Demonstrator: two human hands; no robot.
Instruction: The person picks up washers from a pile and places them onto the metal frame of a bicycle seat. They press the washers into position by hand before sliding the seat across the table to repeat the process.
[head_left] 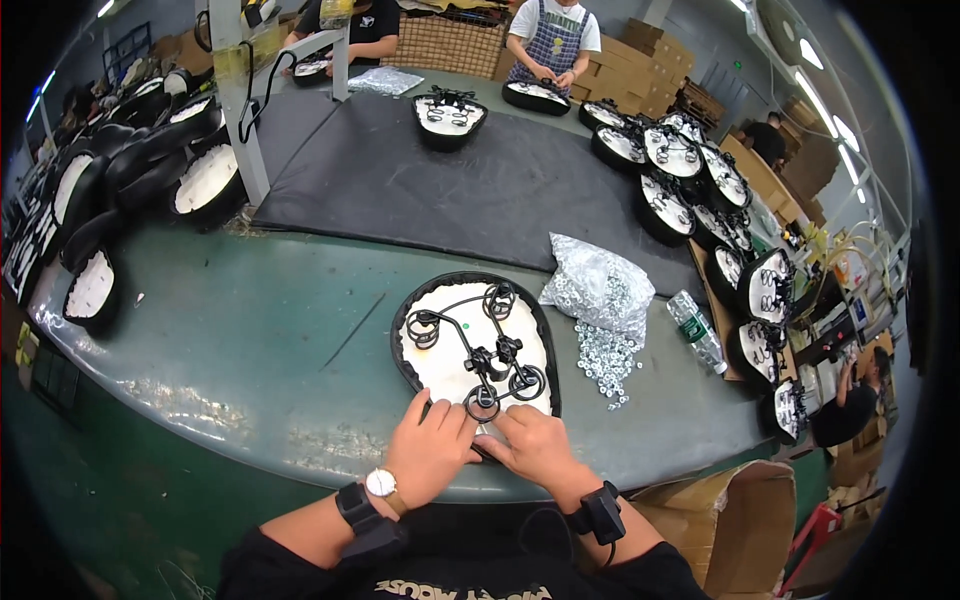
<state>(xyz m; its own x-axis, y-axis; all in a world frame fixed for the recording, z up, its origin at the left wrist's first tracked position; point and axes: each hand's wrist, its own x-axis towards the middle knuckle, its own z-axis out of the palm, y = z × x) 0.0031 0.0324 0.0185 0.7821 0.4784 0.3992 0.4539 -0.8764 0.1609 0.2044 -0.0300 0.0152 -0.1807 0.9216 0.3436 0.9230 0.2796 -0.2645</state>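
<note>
A wide bicycle saddle (446,372) lies upside down in front of me on the green table, its pale underside up inside a black rim. On it rests a black wire spring frame (467,345) with coil springs and a clamp in the middle. My left hand (430,446) is closed at the saddle's near end, fingertips beside the nearest coil. Opposite it, my right hand (536,442) is closed on the same end, thumb near the rim. The hands partly hide that end, and whatever small part might be between the fingers does not show.
Right of the saddle lie a plastic bag of nuts (600,285), loose nuts (608,365) and a clear bottle (696,331). Beyond is a black mat (360,170). Saddles crowd the right edge; a metal post (243,120) stands left. Two people work across the table. A cardboard box (745,520) sits beside me.
</note>
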